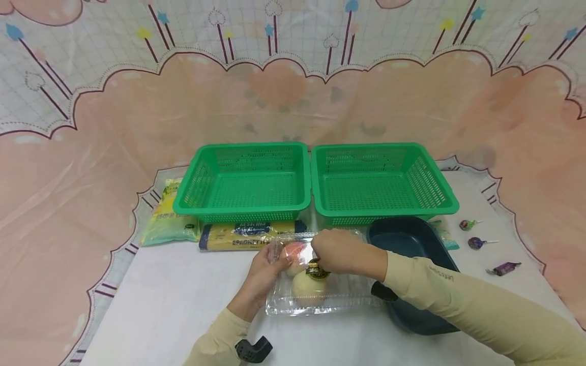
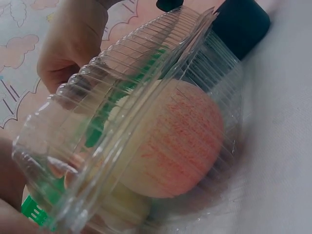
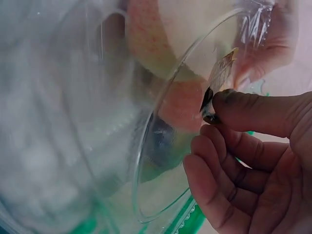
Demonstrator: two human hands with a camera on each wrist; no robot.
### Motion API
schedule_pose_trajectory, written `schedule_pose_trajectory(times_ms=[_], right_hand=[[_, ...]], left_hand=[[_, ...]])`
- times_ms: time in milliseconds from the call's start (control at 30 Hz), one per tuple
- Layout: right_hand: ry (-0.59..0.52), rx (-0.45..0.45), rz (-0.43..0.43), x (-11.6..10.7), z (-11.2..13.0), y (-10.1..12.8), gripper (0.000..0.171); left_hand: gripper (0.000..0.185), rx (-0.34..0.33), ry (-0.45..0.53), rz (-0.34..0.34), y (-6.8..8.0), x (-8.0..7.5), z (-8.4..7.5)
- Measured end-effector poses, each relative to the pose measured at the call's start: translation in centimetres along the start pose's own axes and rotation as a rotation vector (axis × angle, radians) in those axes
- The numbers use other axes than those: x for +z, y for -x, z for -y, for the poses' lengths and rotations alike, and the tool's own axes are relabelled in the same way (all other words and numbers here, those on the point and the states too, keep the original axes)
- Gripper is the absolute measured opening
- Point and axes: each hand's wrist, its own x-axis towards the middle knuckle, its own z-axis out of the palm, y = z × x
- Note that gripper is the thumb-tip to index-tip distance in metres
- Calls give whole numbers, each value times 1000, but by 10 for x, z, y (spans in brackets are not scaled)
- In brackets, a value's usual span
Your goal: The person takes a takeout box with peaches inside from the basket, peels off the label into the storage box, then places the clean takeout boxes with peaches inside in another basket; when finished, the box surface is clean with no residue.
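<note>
A clear plastic clamshell box point(image 1: 348, 295) stands tilted over the near part of the white table. Inside it are round, peach-like fruits, one pale yellow point(image 1: 309, 291) and one flushed pink point(image 2: 187, 136). My left hand point(image 1: 258, 279) grips the box's left side, thumb on top. Over the lid, my right hand point(image 1: 345, 251) pinches a black-and-gold sticker point(image 1: 317, 269) between thumb and index finger. In the right wrist view the sticker point(image 3: 220, 75) stands partly up from the plastic, and the other fingers of that hand curl loosely below.
Two green baskets point(image 1: 242, 209) point(image 1: 389, 211) stand side by side at the back. A spaghetti pack point(image 1: 249, 236) and a yellow-green bag point(image 1: 171, 221) lie by the left one. Right of the box sits a dark blue basin point(image 1: 428, 325); lollipops point(image 1: 476, 243) and a purple-wrapped candy point(image 1: 505, 268) lie beyond.
</note>
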Motion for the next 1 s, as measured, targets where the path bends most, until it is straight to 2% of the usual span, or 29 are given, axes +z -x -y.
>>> schedule_pose_trajectory(times_ms=[133,400,767,1000], right_hand=[[-3,-2,-19,2,1,-1,37],[41,-47,-34,1,2,1,32],[-189,-43,4,-7,-5,10,26],[-241,-51,-27,-17,-14,16,23]], left_hand=[[75,3,-8,-4,-1,-1,2],[77,8,1,10,-2,0,3],[74,10,-26,9,-3,2,1],[73,33,-31,6,-2,1,1]])
